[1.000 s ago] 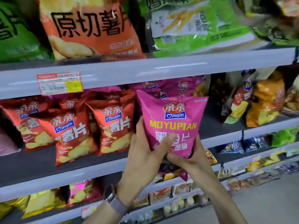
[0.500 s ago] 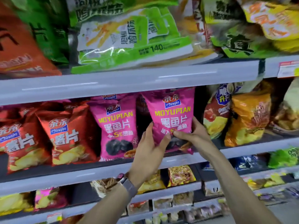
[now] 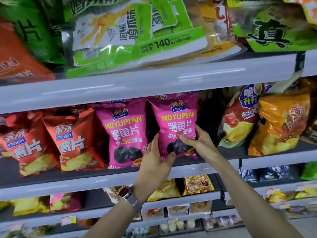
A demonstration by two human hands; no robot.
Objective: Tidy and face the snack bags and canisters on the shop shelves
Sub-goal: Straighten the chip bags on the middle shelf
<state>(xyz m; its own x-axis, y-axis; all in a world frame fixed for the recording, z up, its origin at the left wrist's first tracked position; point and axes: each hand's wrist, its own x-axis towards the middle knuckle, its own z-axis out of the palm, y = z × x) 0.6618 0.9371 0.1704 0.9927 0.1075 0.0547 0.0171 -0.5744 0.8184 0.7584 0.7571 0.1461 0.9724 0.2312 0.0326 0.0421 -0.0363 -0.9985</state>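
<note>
A pink MOYUPIAN snack bag [image 3: 176,121] stands upright on the middle shelf [image 3: 103,181], its front facing out. My left hand [image 3: 154,162] grips its lower left corner and my right hand [image 3: 199,141] grips its lower right side, thumb across the front. A second pink bag [image 3: 127,134] of the same kind stands just left of it, and more pink bags show behind. Two red Qinqin chip bags [image 3: 75,141] lean at the left of the same shelf.
A dark gap [image 3: 209,117] lies right of the held bag, then a red-and-yellow bag [image 3: 238,121] and an orange bag [image 3: 281,124]. Green and orange bags [image 3: 137,31] overhang the upper shelf. Lower shelves [image 3: 180,196] hold small packets.
Both hands have carried the pink bag up from in front of the shelf into the row, beside the other pink bag. The view has shifted right and closer.
</note>
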